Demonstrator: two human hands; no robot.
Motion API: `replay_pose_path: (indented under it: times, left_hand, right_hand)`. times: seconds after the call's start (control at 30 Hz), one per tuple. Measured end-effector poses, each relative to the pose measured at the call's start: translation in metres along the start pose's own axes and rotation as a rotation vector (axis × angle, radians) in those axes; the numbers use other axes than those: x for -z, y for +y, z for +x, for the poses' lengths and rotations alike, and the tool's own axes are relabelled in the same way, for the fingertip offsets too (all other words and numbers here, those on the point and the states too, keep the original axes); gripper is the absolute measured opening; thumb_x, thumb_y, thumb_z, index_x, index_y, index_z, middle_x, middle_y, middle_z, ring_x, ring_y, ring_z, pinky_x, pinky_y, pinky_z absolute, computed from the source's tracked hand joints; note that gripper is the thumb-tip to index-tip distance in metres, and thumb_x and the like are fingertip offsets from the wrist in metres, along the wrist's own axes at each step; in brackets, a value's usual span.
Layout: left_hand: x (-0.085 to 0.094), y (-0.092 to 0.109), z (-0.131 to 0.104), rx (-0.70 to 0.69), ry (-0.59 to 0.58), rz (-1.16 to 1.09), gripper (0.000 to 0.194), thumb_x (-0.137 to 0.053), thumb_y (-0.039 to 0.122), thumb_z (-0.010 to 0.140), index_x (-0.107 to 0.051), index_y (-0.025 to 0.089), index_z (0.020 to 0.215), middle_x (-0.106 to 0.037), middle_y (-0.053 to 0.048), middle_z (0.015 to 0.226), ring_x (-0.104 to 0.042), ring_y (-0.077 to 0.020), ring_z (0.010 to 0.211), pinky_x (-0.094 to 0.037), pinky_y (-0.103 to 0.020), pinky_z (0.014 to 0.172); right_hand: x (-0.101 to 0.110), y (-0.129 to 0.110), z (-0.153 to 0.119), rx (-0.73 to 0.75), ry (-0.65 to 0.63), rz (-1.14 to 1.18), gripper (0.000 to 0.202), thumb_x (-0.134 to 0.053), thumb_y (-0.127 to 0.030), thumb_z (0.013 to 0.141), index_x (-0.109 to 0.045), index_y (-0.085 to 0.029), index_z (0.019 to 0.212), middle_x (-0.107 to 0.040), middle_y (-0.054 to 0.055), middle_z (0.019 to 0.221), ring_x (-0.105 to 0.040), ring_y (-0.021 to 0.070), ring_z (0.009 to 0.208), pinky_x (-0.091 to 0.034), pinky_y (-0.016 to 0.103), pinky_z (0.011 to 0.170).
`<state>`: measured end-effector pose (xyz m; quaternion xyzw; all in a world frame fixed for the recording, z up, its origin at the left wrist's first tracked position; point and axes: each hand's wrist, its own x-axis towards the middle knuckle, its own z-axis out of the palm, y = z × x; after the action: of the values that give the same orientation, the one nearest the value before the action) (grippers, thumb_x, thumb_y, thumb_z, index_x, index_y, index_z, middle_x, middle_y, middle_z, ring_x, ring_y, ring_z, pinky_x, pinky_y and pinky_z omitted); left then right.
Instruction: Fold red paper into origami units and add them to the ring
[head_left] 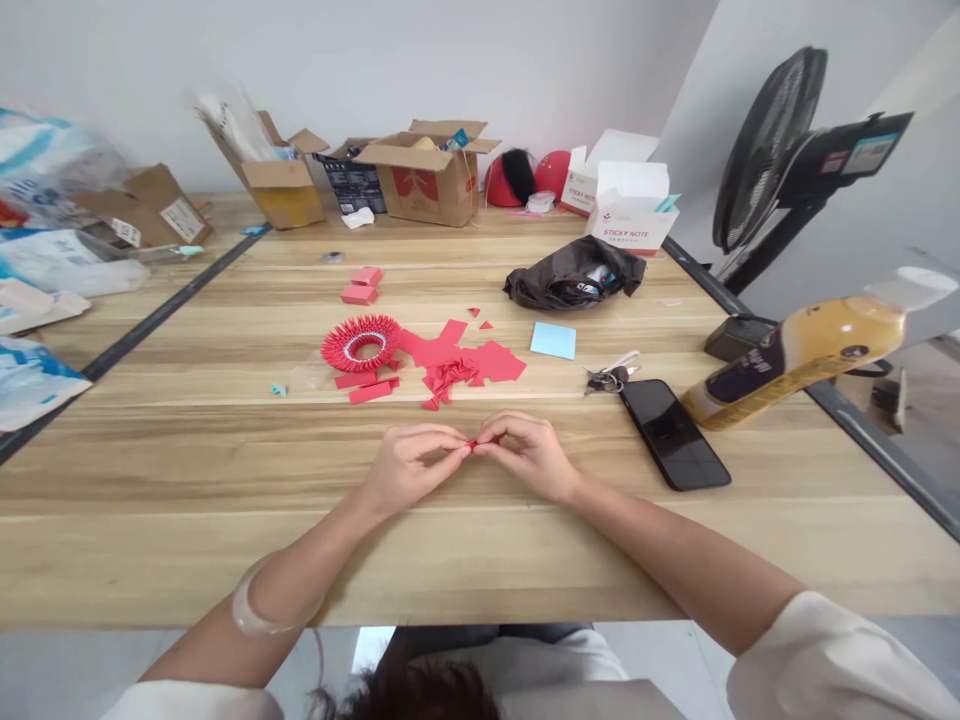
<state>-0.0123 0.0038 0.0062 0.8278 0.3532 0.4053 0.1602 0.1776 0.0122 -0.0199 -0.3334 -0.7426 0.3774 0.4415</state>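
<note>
Head view shows the left hand [407, 466] and right hand [534, 456] pinching a small red piece [472, 446], nearer than the red paper pile [453, 374]; light, even pressure should keep it neat.

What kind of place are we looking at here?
Probably a storeroom-like workroom or office corner: a wood-grain table holds open cardboard boxes, boxes marked "STICKY NOTE" and red paper pieces, with a fan beside it.
</note>
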Motion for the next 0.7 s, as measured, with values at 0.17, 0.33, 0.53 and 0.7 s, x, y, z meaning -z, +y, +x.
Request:
replay_pose_path:
  times: [0.17, 0.33, 0.53, 0.7]
  left_hand:
    - [0.001, -0.002, -0.0021, -0.144, 0.02, 0.068, 0.009, -0.06, 0.009, 0.075, -0.067, 0.014, 0.079, -0.072, -0.006, 0.077, -0.067, -0.0145, 0.071, -0.054, -0.022, 0.066]
    - [0.0021, -0.0033, -0.0027, -0.178, 0.022, 0.056, 0.011, -0.06, 0.007, 0.075, -0.066, 0.013, 0.08, -0.071, -0.008, 0.079, -0.067, -0.0144, 0.072, -0.054, -0.021, 0.068]
    - [0.0034, -0.0013, -0.0016, -0.165, 0.054, 0.025, 0.012, -0.061, 0.008, 0.074, -0.067, 0.015, 0.081, -0.071, -0.006, 0.077, -0.066, -0.0129, 0.068, -0.054, -0.02, 0.063]
    - [0.0034, 0.0007, -0.0011, -0.162, 0.097, 0.008, 0.012, -0.062, 0.007, 0.073, -0.067, 0.016, 0.081, -0.072, -0.005, 0.079, -0.067, -0.0135, 0.071, -0.055, -0.021, 0.067]
  right_hand:
    - [0.0056, -0.0023, 0.004, 0.044, -0.081, -0.018, 0.01, -0.06, -0.027, 0.079, -0.062, -0.018, 0.077, -0.063, 0.006, 0.082, -0.06, 0.0157, 0.077, -0.049, 0.028, 0.071]
    - [0.0047, -0.0034, 0.0028, -0.025, -0.045, 0.074, 0.01, -0.06, -0.028, 0.079, -0.063, -0.018, 0.077, -0.066, 0.005, 0.082, -0.061, 0.0155, 0.075, -0.049, 0.029, 0.071]
    - [-0.001, 0.0001, 0.0001, -0.086, 0.118, 0.209, 0.014, -0.068, -0.03, 0.071, -0.062, -0.019, 0.074, -0.066, 0.004, 0.073, -0.062, 0.016, 0.07, -0.049, 0.029, 0.067]
    - [-0.0009, 0.0006, 0.0016, -0.172, 0.038, 0.305, 0.022, -0.069, -0.032, 0.069, -0.066, -0.019, 0.085, -0.068, 0.005, 0.08, -0.064, 0.0175, 0.075, -0.05, 0.031, 0.072]
